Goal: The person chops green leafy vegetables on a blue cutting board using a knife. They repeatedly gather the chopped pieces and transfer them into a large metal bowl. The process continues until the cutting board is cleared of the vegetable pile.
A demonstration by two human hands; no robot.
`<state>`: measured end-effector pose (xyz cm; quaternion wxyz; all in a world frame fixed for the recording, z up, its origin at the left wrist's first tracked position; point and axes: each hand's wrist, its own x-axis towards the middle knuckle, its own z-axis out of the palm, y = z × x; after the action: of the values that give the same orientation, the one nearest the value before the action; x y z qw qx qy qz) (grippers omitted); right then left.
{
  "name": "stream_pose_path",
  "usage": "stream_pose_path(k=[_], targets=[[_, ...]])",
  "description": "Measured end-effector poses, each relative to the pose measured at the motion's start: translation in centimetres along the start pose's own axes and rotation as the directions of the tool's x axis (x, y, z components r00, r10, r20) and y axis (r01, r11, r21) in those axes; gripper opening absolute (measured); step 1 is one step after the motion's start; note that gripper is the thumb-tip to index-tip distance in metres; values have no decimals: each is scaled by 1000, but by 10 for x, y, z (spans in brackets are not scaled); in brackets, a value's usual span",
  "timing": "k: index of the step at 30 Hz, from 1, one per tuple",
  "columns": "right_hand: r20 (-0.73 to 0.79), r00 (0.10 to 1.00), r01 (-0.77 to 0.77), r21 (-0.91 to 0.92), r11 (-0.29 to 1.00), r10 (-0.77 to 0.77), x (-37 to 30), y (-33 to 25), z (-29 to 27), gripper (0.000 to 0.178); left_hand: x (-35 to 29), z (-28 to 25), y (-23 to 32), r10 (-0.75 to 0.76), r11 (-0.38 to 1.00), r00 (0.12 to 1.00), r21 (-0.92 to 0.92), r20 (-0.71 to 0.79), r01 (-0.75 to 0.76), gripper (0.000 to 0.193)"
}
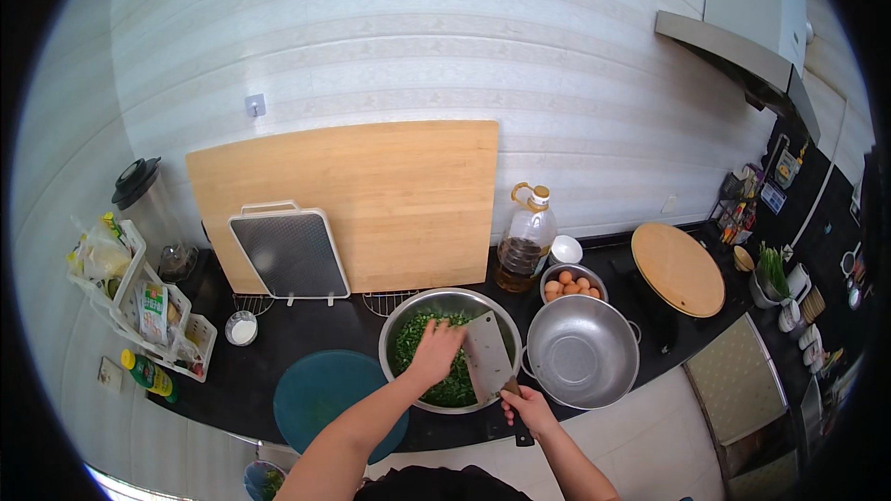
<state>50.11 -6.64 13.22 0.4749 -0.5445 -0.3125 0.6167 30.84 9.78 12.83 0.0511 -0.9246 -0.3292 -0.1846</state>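
Note:
A wide metal bowl (390, 315) holds a bed of chopped greens (408, 343). My left hand (438, 350) reaches into it, fingers pointing toward the greens and close to the blade; their tips are partly hidden. In my right hand (529, 409) is the dark handle of a cleaver (486, 353), its broad steel blade tilted over the right side of the bowl. Left of the bowl lies a round teal cutting board (320, 394) with faint green bits on it, and my left forearm passes over its edge.
An empty two-handled metal pot (603, 376) stands right of the bowl. Behind it are a bowl of eggs (573, 286) and an oil jug (525, 246). Large wooden board (399, 195) and dark board (290, 250) lean on the wall. White basket rack (148, 306) stands left.

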Motion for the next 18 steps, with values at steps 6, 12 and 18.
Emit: stream_pose_path(k=[6,12,18], targets=[[-21,1000,21,35,999,-20,1,1,-5,15,-21,-3,2,-221,970,954,151,205,192,73],[-55,998,45,27,999,-43,4,-2,-5,15,-33,10,38,36,981,979,182,201,-74,68],[-56,997,59,0,998,-59,11,4,-6,16,-29,-5,39,-173,979,962,147,212,144,70]])
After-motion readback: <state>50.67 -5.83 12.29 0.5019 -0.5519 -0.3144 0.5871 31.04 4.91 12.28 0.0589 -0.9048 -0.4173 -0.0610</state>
